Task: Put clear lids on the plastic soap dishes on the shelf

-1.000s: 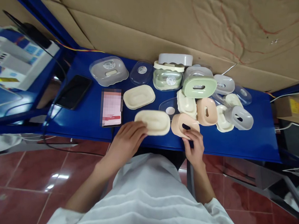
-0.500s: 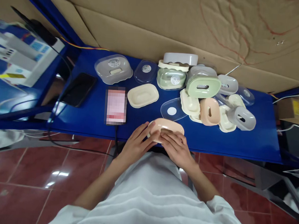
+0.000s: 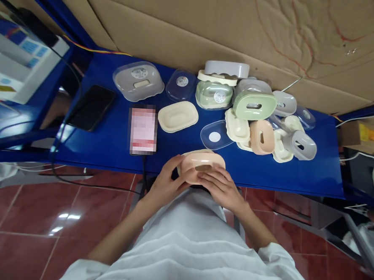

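Head cam: peach slotted cover (image 3: pixel 194 159) btwn L hand (image 3: pixel 166 184) & R hand (image 3: pixel 223 190), both holding it, nr table (image 3: pixel 276 175) edge.

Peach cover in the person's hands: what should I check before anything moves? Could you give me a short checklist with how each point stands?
1. Both hands on the peach cover: ok, left hand and right hand touch it.
2. Underside of the cover properly closed: cannot tell, it is hidden.
3. Loose cream tray apart from other pieces: ok, it lies by itself.
4. Second peach cover standing apart: not ok, it is crowded among other pieces.
5. Cable off the table's front edge: not ok, it runs over the edge.
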